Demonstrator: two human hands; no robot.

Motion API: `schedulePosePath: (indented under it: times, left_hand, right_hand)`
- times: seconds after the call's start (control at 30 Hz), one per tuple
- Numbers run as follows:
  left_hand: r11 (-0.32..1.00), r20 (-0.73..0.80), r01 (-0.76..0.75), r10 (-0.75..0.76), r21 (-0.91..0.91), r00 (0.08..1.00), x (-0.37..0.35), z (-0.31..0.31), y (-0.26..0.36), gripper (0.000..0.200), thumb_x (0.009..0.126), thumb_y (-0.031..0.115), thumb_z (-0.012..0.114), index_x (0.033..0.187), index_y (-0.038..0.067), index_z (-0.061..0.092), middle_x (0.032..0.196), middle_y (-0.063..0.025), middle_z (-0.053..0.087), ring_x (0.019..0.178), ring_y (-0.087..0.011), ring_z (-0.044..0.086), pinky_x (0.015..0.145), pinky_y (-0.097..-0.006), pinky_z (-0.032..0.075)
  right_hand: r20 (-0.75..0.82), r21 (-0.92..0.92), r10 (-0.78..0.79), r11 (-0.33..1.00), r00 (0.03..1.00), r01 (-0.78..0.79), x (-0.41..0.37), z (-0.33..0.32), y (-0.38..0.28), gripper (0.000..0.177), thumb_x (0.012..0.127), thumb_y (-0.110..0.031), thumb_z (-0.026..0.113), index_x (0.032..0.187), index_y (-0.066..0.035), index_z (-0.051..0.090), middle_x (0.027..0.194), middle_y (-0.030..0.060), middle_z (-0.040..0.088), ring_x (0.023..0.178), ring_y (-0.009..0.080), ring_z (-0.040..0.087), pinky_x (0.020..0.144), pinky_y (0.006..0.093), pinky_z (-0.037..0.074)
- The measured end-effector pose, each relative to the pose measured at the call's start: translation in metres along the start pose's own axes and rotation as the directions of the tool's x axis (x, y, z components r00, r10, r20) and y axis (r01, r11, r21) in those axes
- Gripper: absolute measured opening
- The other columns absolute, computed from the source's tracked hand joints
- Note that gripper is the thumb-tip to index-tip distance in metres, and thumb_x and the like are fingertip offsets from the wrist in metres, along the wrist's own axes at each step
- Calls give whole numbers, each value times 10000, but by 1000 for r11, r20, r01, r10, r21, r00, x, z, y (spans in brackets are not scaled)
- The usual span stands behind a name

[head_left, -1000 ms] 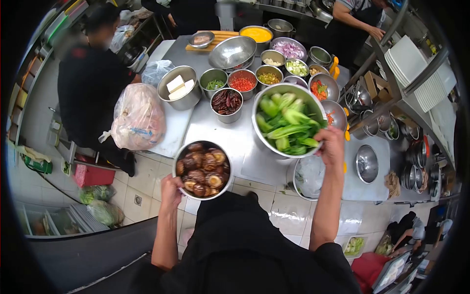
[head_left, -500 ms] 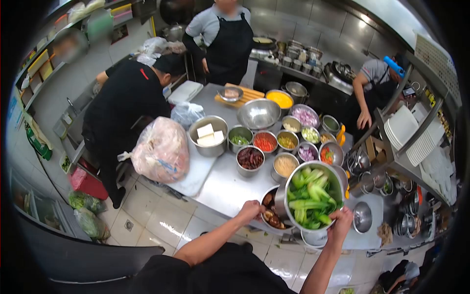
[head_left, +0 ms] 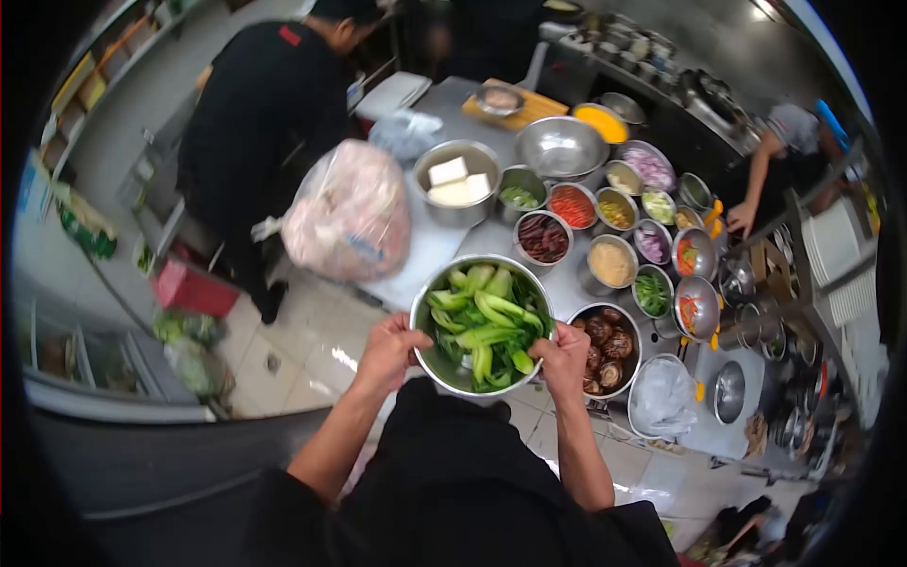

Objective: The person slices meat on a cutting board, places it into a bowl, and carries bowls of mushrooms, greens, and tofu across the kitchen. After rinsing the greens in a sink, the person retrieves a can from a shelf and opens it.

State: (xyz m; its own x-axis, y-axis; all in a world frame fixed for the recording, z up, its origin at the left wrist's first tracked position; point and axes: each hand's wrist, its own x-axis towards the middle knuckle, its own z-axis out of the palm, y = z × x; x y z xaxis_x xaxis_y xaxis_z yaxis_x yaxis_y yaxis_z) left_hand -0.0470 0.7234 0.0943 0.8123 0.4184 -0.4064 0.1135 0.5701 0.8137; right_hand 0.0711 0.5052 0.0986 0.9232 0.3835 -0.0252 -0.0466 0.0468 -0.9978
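Between my hands is a steel bowl (head_left: 422, 352) of green bok choy (head_left: 487, 326), held near my body at the table's front edge. My left hand (head_left: 387, 352) grips its left rim, thumb over the edge. On the opposite rim, my right hand (head_left: 564, 354) is closed the same way. Just right of that hand stands a pot of brown mushrooms (head_left: 614, 345). Behind the bowl sit a container of dark red dried chillies (head_left: 543, 238) and a pot with white tofu blocks (head_left: 453, 180).
A large bag of pale meat (head_left: 348, 213) lies at the table's left. Several steel containers of chopped vegetables, such as red pepper (head_left: 572, 205) and onion (head_left: 647, 165), crowd the right side. A co-worker in black (head_left: 274, 113) bends at the left; another person's arm (head_left: 756, 180) reaches in at right.
The bowl of bok choy has moved left and toward my body, away from above the mushroom pot. My left hand has come onto its rim. The view has shifted.
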Motion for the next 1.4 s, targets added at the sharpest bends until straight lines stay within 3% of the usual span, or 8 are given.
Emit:
schedulePosePath:
  times: [0.27,0.33,0.4,0.47,0.7,0.87,1.1,1.4]
  left_hand:
    - [974,-421,-220,174,-61,890,-33,-64,-1,119,602,-91,528,666,8,543,573,-53,556,366,-110,435,325,-248,335]
    - [972,-470,-226,172,-60,866,-36,-92,-7,261,587,-131,496,812,-67,611,736,-93,638,549,-151,561,499,-258,448]
    - [957,-533,-279,198,-75,823,-39,-101,-1,169,587,-114,511,717,-17,557,642,-65,572,466,-131,485,416,-260,382]
    - [942,-601,-331,235,-53,764,-39,-116,5,162,578,-105,532,591,47,475,544,-35,498,399,-109,415,336,-270,313]
    - [931,-679,-365,265,-5,684,-41,-169,8,202,600,-95,555,561,64,437,506,-23,469,374,-100,380,325,-271,287]
    - [919,-761,-390,215,-54,612,-62,-191,19,208,599,-90,570,559,62,433,514,-21,465,384,-99,376,340,-271,285]
    - [804,-880,-587,213,-89,425,-83,-227,22,166,568,-141,535,651,2,541,619,-66,561,498,-126,487,448,-252,386]
    - [764,-965,-645,150,-25,215,-63,-298,74,140,613,-98,474,688,-11,554,611,-79,537,467,-165,466,411,-306,353]
  right_hand:
    - [392,-50,118,993,912,-107,25,86,5,57,710,-1,632,692,7,578,557,-4,514,511,52,457,454,230,349]
    - [344,-350,-161,892,925,286,30,109,5,149,750,-88,715,770,5,601,617,57,568,512,87,516,459,249,406]
    - [251,-440,-166,858,954,265,25,142,-20,213,765,-151,752,827,-8,605,766,103,617,608,168,592,541,298,478]
    - [475,-403,-500,608,724,684,28,173,-26,187,760,-110,736,852,-17,602,904,111,626,766,254,617,674,350,515]
    - [853,-455,-200,166,482,875,32,292,15,320,652,-128,732,937,-49,608,838,135,606,828,324,595,713,435,479]
    - [941,-185,-209,348,268,919,31,342,9,335,626,-147,740,922,-58,609,836,137,624,816,335,608,701,439,476]
    - [930,357,-131,545,-344,759,20,404,-12,411,698,-155,753,1082,-64,639,1135,115,626,1068,309,583,887,408,474]
    - [883,190,-436,674,176,714,142,366,-110,251,678,-6,759,919,-26,689,998,126,677,963,271,638,872,353,487]
